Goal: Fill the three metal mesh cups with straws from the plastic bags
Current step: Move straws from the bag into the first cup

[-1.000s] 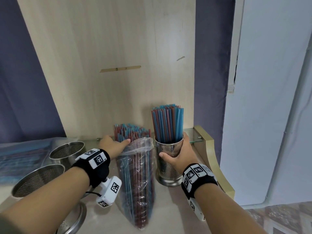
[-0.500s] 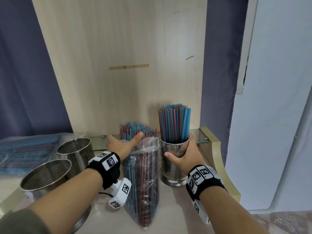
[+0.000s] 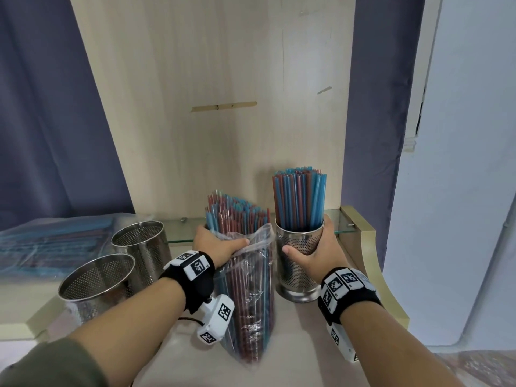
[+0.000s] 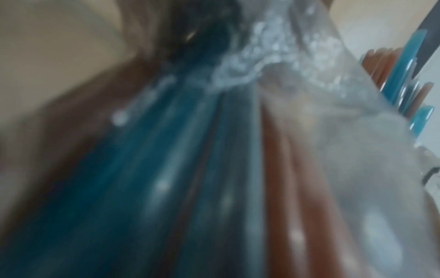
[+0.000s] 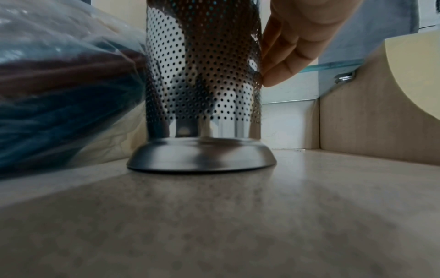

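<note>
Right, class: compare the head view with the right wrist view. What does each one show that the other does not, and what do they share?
Only the head view shows the left hand gripping the open plastic bag of straws, two empty mesh cups, and straw tops standing above the filled cup. Only the right wrist view shows that cup's flared base sitting flat on the counter. Both show the right hand wrapped round the filled cup, the bag beside it.

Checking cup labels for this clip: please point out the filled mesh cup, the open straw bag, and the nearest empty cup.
filled mesh cup (image 3: 300,270): head view, perforated wall.
open straw bag (image 3: 251,303): head view, plastic front.
nearest empty cup (image 3: 83,296): head view, front rim.
</note>
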Demonstrator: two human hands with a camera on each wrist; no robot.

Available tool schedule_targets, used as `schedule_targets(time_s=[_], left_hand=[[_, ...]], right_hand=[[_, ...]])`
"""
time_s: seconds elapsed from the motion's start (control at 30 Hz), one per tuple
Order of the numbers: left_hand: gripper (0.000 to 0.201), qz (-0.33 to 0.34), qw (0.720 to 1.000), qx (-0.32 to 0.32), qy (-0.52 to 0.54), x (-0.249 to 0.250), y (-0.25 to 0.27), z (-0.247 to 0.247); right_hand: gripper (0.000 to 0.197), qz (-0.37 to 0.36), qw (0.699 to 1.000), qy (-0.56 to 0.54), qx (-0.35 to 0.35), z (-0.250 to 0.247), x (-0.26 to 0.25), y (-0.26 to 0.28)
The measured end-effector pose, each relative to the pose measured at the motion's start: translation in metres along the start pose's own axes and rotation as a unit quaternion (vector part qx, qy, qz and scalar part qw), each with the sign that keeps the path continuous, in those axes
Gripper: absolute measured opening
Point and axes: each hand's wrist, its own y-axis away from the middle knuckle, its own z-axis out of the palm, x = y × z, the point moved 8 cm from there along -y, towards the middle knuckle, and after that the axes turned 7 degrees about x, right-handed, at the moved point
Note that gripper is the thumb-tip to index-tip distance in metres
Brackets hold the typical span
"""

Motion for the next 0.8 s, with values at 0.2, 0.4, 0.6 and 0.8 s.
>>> schedule_targets(time_s=[0.2,0.4,0.6,0.8], left_hand=[[0.096,0.093,0.988,0.068,0.105,0.030,0.017,-0.037],[0.100,0.190,0.969,0.110,0.115,0.048,0.013,-0.045],[0.109,0.204,0.972,0.083,0.079,0.042,-0.001,-0.024],[0.100,0.178,0.979,0.099,0.021,0.034,-0.003,-0.012]], right_hand=[[0.103,-0.002,1.000,-0.001,0.005,-0.002,-0.004,0.001],[0.101,-0.001,1.000,0.001,0.005,-0.003,-0.007,0.002],[0.100,-0.004,1.000,0.005,0.004,-0.002,-0.006,0.001],[0.100,-0.003,1.000,-0.001,0.001,-0.002,-0.007,0.001]])
